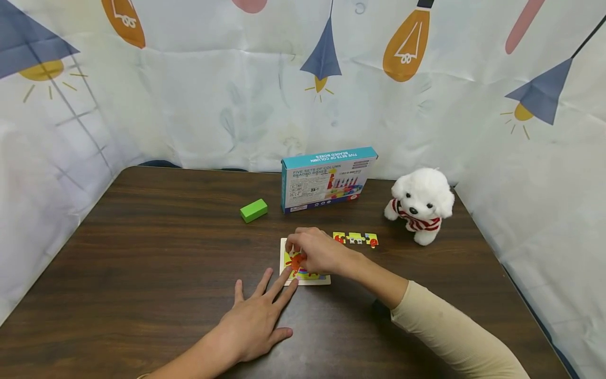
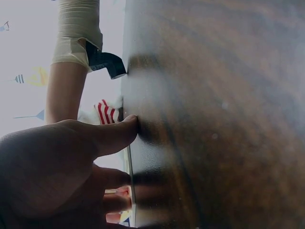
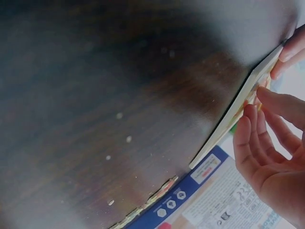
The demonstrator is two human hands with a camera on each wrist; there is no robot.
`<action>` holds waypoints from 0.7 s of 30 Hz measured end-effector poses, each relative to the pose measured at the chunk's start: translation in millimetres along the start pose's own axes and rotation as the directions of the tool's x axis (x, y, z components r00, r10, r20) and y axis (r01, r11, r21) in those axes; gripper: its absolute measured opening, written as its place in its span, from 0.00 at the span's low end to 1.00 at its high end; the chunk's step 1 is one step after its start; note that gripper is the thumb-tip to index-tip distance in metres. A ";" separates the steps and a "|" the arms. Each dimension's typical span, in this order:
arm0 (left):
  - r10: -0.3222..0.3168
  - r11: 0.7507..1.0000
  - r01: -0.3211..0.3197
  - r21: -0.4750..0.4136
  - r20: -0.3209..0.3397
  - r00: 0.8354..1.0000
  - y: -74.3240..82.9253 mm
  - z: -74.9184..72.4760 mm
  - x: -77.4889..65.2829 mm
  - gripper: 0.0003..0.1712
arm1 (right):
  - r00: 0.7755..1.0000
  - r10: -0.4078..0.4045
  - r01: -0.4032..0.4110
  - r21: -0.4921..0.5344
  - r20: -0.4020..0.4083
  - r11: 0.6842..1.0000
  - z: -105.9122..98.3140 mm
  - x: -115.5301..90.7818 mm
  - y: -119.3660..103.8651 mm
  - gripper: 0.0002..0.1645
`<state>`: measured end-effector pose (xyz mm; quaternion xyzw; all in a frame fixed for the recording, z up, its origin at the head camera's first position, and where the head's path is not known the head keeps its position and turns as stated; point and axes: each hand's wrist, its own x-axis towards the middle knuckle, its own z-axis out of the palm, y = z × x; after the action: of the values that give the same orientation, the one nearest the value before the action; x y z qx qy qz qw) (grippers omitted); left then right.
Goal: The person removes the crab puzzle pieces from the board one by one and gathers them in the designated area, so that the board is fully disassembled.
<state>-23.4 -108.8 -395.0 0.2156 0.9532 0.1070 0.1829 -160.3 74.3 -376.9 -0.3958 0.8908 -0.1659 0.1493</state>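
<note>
A small jigsaw puzzle board [image 1: 314, 282] with a pale frame and a bright yellow picture lies on the table, an orange figure [image 1: 296, 261] showing in it. My right hand [image 1: 322, 251] is over the board with curled fingers; thumb and fingertips pinch a puzzle piece [image 3: 259, 107] at its surface, mostly hidden by the fingers. My left hand [image 1: 258, 318] lies spread, palm down, its fingertips touching the board's left front edge. In the left wrist view the left thumb [image 2: 116, 136] rests on the table. Right of the board, several yellow puzzle pieces [image 1: 355, 239] lie in a row.
Behind the board stands a blue and white box [image 1: 326, 181]. A green block [image 1: 253, 210] lies to the left, and a white plush dog [image 1: 421, 202] in a striped shirt sits at the right. Patterned cloth [image 1: 189, 105] hangs around the dark wooden table [image 1: 142, 263].
</note>
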 end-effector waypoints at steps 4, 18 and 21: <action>0.000 1.000 0.000 0.004 0.002 1.000 0.0 -0.4 0.0 0.50 | 1.000 -0.009 0.009 -0.005 -0.014 1.000 0.7 0.7 1.1 0.18; 0.003 1.000 -0.003 0.004 0.000 1.000 -0.1 -0.3 0.1 0.50 | 1.000 -0.004 0.005 0.017 -0.024 1.000 -0.3 4.6 3.5 0.17; 0.004 1.000 -0.004 0.005 -0.007 1.000 -0.5 0.0 -0.1 0.50 | 1.000 0.004 -0.002 0.041 -0.026 0.999 -1.3 4.2 4.2 0.15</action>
<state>-23.5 -109.3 -395.2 0.2175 0.9537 0.1058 0.1786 -166.2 74.0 -378.1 -0.3892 0.8897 -0.1889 0.1461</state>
